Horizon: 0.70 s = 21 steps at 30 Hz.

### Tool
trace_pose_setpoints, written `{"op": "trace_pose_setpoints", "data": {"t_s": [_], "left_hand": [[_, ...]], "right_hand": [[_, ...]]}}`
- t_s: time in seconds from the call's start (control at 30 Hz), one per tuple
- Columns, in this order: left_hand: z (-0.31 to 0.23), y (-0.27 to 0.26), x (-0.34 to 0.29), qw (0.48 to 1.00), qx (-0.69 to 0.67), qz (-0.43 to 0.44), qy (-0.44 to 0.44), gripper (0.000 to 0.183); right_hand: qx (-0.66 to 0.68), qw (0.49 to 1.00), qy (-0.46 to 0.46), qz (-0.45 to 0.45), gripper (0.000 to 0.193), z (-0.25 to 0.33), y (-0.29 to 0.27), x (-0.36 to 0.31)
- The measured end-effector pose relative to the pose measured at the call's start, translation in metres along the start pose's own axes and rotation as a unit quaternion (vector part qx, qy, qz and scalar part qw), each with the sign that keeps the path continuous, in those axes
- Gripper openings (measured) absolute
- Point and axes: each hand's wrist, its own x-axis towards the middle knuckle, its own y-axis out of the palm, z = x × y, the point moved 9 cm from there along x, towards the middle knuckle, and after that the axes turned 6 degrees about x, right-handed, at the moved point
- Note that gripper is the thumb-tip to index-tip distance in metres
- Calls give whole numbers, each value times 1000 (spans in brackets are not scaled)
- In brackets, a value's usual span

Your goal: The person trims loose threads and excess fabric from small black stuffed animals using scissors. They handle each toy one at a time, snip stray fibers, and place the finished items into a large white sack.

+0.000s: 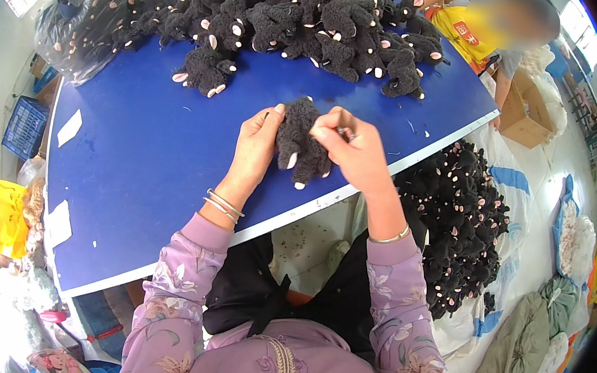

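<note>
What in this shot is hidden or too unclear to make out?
- Head view: the small tool in the right hand, mostly covered by its fingers.
- The front of the black toy, turned away and wrapped by the left hand.
- The clear bag contents, blurred by plastic and the rim.

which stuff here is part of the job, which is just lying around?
In the job: black plush toy, held by left hand and right hand; toy heap on blue table; toy pile at the right.

Lying about: cardboard box, blue crate, yellow bag, paper scraps.
</note>
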Motion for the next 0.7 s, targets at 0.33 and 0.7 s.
{"op": "trace_pose_setpoints", "data": {"t_s": [0.33, 0.7], "left_hand": [[1, -14, 5, 996, -81, -19, 12, 31], [4, -2, 5, 973, -225, 50, -24, 41]], "right_hand": [[135, 976, -19, 169, 18, 23, -39, -14], [-14, 999, 14, 34, 23, -19, -9, 3]]}}
